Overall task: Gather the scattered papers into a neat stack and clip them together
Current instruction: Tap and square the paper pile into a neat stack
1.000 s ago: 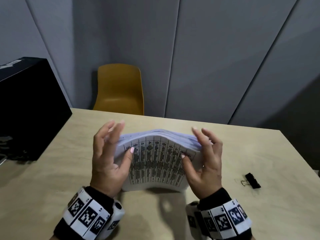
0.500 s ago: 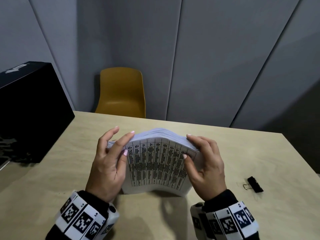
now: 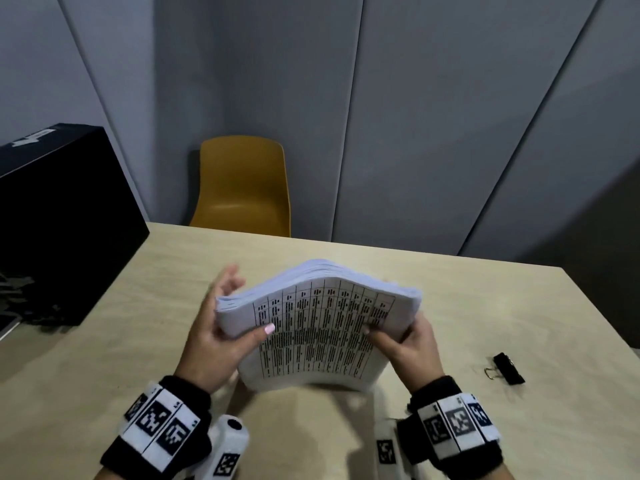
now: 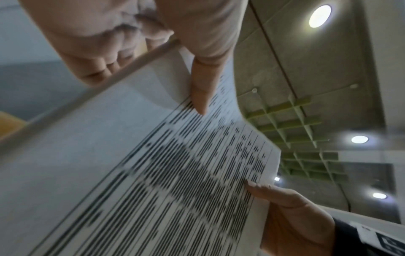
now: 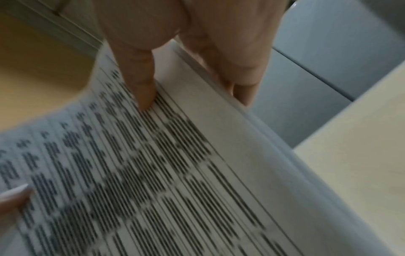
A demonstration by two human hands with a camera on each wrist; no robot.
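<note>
White paper stack (image 3: 322, 327), printed table on top, bowed upward above the wood table (image 3: 450, 306); we pinched it with left hand (image 3: 214, 344) and right hand (image 3: 412, 348). Binder clip (image 3: 507, 368) lay right of the stack; yellow chair (image 3: 242, 188) stood behind it.

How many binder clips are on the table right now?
1: a black binder clip lies on the table, right of the right hand. The paper stack may hide others.
</note>
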